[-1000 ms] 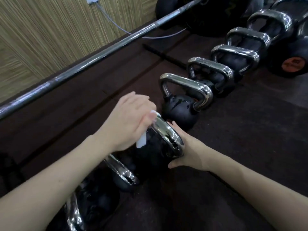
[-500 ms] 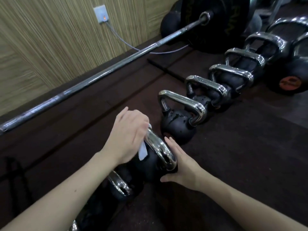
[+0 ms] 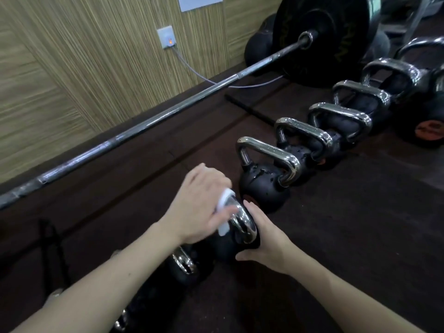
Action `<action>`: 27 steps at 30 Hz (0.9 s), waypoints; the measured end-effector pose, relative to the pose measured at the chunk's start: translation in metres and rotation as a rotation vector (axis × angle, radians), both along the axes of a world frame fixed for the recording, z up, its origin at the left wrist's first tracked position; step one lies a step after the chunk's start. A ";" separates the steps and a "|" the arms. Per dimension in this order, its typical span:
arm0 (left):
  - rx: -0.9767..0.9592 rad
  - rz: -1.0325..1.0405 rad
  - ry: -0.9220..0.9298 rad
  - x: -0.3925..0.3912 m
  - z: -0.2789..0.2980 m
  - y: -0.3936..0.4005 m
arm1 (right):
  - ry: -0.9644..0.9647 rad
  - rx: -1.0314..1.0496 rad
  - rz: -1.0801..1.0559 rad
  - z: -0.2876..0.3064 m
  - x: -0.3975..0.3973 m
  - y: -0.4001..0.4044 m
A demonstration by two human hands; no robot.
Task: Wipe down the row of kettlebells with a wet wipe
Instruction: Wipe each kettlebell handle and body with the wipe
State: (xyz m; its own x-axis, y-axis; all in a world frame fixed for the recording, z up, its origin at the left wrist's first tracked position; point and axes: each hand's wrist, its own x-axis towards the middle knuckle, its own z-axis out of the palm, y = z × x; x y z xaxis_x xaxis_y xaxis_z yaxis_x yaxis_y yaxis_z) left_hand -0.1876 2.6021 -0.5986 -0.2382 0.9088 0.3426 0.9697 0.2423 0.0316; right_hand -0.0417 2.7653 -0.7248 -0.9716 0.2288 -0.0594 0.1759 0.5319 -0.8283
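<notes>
A row of black kettlebells with chrome handles runs from the lower left to the upper right across the dark floor. My left hand [image 3: 199, 207] presses a white wet wipe [image 3: 224, 200] onto the chrome handle of one kettlebell [image 3: 245, 224] near the middle of the view. My right hand [image 3: 266, 243] lies flat against that kettlebell's right side, bracing it. The kettlebell beyond it [image 3: 264, 186] shows wet drops on its black body. Several more kettlebells [image 3: 341, 121] stand farther off, and others [image 3: 185, 263] sit under my left forearm.
A long steel barbell [image 3: 149, 123] lies along the wooden wall, with a big black plate [image 3: 322, 37] at its far end. A wall socket [image 3: 167, 38] feeds a grey cable across the floor. A black ball with an orange label [image 3: 430, 128] sits at the right.
The view has tilted up, showing more wall and the barbell plate. My left hand has slid the wipe along the kettlebell handle while my right hand stays against its side.
</notes>
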 end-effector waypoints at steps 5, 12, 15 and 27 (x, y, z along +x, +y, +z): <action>0.244 0.247 -0.388 0.002 0.011 0.017 | -0.030 -0.002 -0.001 0.008 0.002 0.000; -0.013 -0.206 0.324 0.053 -0.027 0.003 | -0.007 0.033 0.015 0.004 0.001 -0.001; 0.113 -0.083 0.115 0.020 -0.017 0.005 | -0.006 -0.007 -0.014 0.009 0.002 -0.002; 0.536 0.405 -0.798 0.002 -0.027 0.017 | -0.029 0.022 -0.002 0.011 0.002 -0.002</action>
State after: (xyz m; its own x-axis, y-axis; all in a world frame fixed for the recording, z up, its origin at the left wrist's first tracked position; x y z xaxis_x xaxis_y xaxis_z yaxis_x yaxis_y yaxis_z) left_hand -0.1853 2.6194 -0.6253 -0.8259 0.4854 0.2866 0.4691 0.3099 0.8270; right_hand -0.0396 2.7633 -0.7138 -0.9692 0.2320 -0.0822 0.2004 0.5498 -0.8109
